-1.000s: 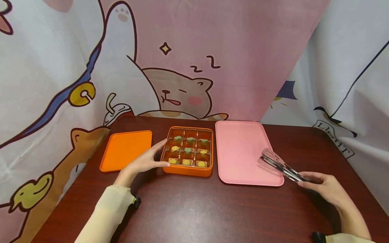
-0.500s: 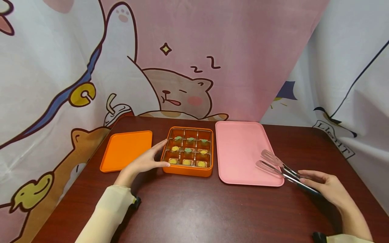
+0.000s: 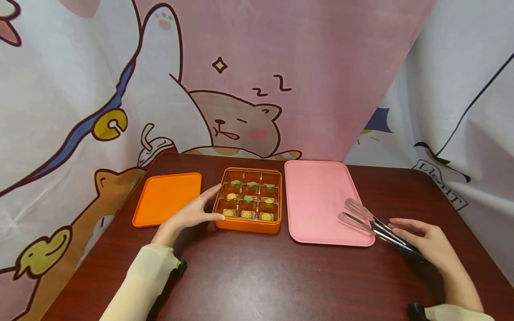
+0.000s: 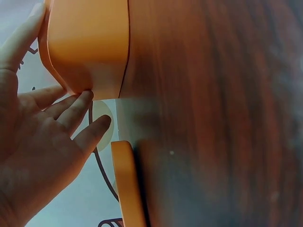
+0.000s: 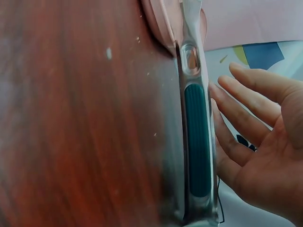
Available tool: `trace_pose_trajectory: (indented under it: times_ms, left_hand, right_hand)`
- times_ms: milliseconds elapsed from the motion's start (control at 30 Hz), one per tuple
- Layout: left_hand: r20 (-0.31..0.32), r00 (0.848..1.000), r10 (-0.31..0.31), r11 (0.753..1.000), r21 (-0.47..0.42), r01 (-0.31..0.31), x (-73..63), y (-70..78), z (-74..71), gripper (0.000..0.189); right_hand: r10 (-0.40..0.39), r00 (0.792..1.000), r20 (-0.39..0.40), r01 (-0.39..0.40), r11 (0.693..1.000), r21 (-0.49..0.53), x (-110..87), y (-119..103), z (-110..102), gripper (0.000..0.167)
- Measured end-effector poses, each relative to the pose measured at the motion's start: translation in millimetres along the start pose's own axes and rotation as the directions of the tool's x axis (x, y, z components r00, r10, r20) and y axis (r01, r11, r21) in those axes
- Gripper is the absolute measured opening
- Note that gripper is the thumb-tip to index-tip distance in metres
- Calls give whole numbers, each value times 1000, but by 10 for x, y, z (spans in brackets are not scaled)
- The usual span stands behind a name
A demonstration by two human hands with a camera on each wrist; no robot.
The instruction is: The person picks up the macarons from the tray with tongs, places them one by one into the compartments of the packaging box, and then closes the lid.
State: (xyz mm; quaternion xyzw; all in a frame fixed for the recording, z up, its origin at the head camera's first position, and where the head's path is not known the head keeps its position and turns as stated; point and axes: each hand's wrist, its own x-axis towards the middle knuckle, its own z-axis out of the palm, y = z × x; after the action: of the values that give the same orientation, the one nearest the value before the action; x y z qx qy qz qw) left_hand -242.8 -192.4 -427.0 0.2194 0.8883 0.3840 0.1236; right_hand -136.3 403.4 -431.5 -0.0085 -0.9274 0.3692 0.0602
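In the head view an orange box [image 3: 248, 226] with a clear divider stands mid-table. Small green and yellow pieces [image 3: 246, 214] sit in its compartments. My left hand [image 3: 192, 211] rests against the box's left side, thumb by the front corner. The left wrist view shows its fingers [image 4: 75, 112] loosely extended, touching the box wall. At the right lie metal tongs [image 3: 377, 228] with dark green grips, their spread ends over a pink tray [image 3: 313, 200]. Beside the tongs' handles is my right hand [image 3: 426, 238], thumb away from them and fingers relaxed alongside.
Left of the box lies a flat orange lid [image 3: 168, 198] on the dark wooden table [image 3: 261, 272]. A printed curtain [image 3: 321, 80] hangs around the back and sides. The pink tray sits close to the box's right side.
The right hand has let go of the tongs, whose arms have sprung apart over the pink tray's corner, and shifted slightly away. The left hand and box have stayed put.
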Motion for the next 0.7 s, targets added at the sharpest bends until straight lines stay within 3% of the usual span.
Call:
trace_pose_trajectory:
  times_ms: [500,700]
  left_hand:
    - [-24,1000,-20,1000,-25,19,-6,4,-27,101]
    - [-47,999,-14,1000,-10,13,-49,7,-92,99]
  right_hand:
    - [-125,992,-27,127,989,75,136,-362,130,34]
    - [-137,990,-16,138,984,110,197,-524,240,32]
